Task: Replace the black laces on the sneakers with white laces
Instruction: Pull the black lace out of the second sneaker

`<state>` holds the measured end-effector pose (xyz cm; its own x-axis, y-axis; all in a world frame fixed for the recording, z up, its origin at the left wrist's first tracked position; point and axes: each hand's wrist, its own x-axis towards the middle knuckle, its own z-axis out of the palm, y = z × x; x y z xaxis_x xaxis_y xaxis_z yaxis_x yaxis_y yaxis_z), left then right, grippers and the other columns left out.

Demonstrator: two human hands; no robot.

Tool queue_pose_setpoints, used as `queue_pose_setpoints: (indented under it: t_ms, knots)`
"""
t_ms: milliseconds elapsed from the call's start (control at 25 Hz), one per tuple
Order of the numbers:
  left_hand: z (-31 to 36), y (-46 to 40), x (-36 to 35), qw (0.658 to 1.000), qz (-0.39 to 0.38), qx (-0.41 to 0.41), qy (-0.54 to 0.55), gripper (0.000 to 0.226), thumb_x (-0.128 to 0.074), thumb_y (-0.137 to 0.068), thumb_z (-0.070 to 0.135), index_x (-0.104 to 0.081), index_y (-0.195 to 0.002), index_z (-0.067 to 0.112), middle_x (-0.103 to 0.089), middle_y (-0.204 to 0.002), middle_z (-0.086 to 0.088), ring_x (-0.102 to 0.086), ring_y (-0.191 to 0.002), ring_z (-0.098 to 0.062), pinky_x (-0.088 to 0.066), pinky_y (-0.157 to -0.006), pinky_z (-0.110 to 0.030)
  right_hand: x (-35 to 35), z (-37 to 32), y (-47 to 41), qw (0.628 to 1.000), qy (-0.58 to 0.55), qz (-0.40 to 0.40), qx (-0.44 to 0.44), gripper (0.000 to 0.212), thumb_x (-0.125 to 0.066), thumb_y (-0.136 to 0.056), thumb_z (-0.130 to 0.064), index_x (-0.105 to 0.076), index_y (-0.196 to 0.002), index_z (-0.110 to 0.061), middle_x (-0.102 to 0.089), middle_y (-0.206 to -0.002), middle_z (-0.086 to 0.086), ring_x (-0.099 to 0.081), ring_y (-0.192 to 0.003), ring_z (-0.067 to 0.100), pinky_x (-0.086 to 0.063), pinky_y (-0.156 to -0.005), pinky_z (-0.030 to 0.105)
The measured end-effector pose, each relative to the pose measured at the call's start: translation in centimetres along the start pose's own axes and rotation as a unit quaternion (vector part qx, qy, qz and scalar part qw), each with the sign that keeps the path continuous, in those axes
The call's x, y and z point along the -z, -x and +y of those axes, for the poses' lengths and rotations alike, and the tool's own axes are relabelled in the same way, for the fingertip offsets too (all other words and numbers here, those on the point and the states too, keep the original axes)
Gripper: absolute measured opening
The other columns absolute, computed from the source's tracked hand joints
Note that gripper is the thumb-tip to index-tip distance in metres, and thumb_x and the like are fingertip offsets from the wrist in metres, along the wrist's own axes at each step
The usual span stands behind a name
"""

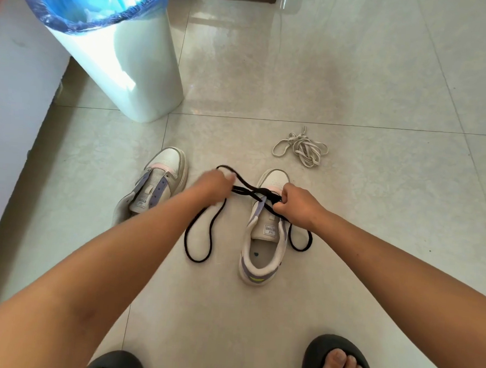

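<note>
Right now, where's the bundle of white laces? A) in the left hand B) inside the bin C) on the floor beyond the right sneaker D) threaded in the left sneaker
C: the white laces lie in a loose bundle on the floor tiles, just past the toe of the right sneaker.

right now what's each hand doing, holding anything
Left hand: blurred, seems to grip the black lace and pull it out sideways.
Right hand: pinches the same lace over the right sneaker.
</note>
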<state>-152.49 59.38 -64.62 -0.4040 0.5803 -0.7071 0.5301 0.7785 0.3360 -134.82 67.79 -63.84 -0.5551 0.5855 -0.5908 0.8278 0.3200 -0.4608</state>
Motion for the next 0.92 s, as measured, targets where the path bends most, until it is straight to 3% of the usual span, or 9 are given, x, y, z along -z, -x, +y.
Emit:
queue_pose_setpoints:
  t_ms: [80,120,240,320,440,640,760,840,920]
  knots:
    - [1.6,1.3,-2.5,0.977,-0.151,0.024,0.146,0.051,-0.031,-0.097,0.048,-0.055,-0.077,0.007,-0.051,-0.069,-0.009,-0.048,-0.052,-0.020,-0.036,-0.048,-0.023,-0.1,-0.1,0.1,1.000,0.004,0.005,0.001,0.015,-0.054,-0.086,-0.017,-0.040,-0.084,-0.011,-0.044,-0.073,0.001,-0.042,-0.068,0.019,-0.030,-0.052,0.027]
    - [2.2,1.5,-3.5,0.969,-0.159,0.010,0.188,0.045,-0.035,-0.097,0.046,-0.049,-0.072,0.011,-0.045,-0.064,-0.005,-0.040,-0.048,-0.017,-0.030,-0.045,-0.020,-0.2,-0.1,0.1,1.000,0.005,0.009,0.002,0.017,-0.054,-0.086,-0.017,-0.039,-0.080,-0.013,-0.044,-0.072,0.001,-0.042,-0.068,0.020,-0.029,-0.051,0.027]
    - [2.8,1.1,-3.9,0.983,-0.070,-0.091,0.142,0.030,-0.044,-0.097,0.028,-0.044,-0.070,0.013,-0.044,-0.065,-0.005,-0.041,-0.055,-0.021,-0.029,-0.046,-0.022,-0.2,0.1,0.2,1.000,0.001,0.010,0.006,0.016,-0.054,-0.086,-0.017,-0.039,-0.080,-0.013,-0.048,-0.078,0.004,-0.043,-0.071,0.022,-0.029,-0.052,0.028]
    - [2.2,0.4,-2.5,0.989,0.000,-0.145,0.029,0.026,-0.044,-0.097,0.023,-0.055,-0.084,0.004,-0.059,-0.086,-0.016,-0.055,-0.080,-0.030,-0.035,-0.061,-0.028,0.1,0.4,0.2,1.000,0.002,0.008,0.002,0.015,-0.055,-0.086,-0.018,-0.042,-0.087,-0.011,-0.050,-0.084,0.007,-0.044,-0.073,0.022,-0.030,-0.054,0.029]
    - [-0.6,-1.1,2.0,0.977,0.164,-0.104,-0.085,0.027,-0.040,-0.095,0.020,-0.058,-0.105,0.003,-0.060,-0.111,-0.021,-0.057,-0.101,-0.035,-0.039,-0.075,-0.033,0.7,1.4,0.2,1.000,-0.014,0.008,-0.018,0.016,-0.056,-0.085,-0.020,-0.043,-0.087,-0.011,-0.051,-0.085,0.007,-0.045,-0.074,0.022,-0.035,-0.059,0.031]
    - [-3.2,-1.9,9.8,0.908,0.324,0.001,-0.266,0.024,-0.043,-0.094,0.009,-0.057,-0.112,0.002,-0.060,-0.107,-0.019,-0.060,-0.098,-0.039,-0.042,-0.070,-0.037,1.6,3.2,0.4,0.997,-0.063,0.001,-0.044,0.022,-0.059,-0.083,-0.018,-0.039,-0.073,-0.017,-0.049,-0.078,0.003,-0.046,-0.072,0.022,-0.042,-0.067,0.034]
    - [-1.2,-1.2,8.6,0.941,0.243,0.012,-0.234,0.025,-0.040,-0.096,0.013,-0.058,-0.107,0.000,-0.062,-0.107,-0.018,-0.061,-0.096,-0.035,-0.043,-0.072,-0.035,1.7,3.2,0.4,0.997,-0.071,-0.003,-0.041,0.022,-0.058,-0.083,-0.016,-0.038,-0.073,-0.016,-0.050,-0.081,0.006,-0.047,-0.073,0.022,-0.043,-0.067,0.035]
    - [1.1,-0.2,4.5,0.986,0.079,-0.041,-0.141,0.040,-0.035,-0.100,0.032,-0.062,-0.090,0.003,-0.065,-0.089,-0.013,-0.061,-0.076,-0.029,-0.044,-0.064,-0.029,1.5,3.0,0.4,0.997,-0.062,-0.003,-0.042,0.022,-0.058,-0.084,-0.016,-0.038,-0.074,-0.017,-0.050,-0.083,0.007,-0.047,-0.074,0.023,-0.041,-0.068,0.034]
    - [3.3,0.9,-0.2,0.996,-0.085,-0.032,-0.017,0.058,-0.027,-0.099,0.047,-0.060,-0.075,0.006,-0.056,-0.066,-0.006,-0.050,-0.054,-0.021,-0.037,-0.050,-0.024,1.3,2.9,0.4,0.998,-0.049,0.003,-0.041,0.019,-0.056,-0.084,-0.016,-0.038,-0.077,-0.015,-0.050,-0.083,0.007,-0.045,-0.073,0.023,-0.038,-0.065,0.033]
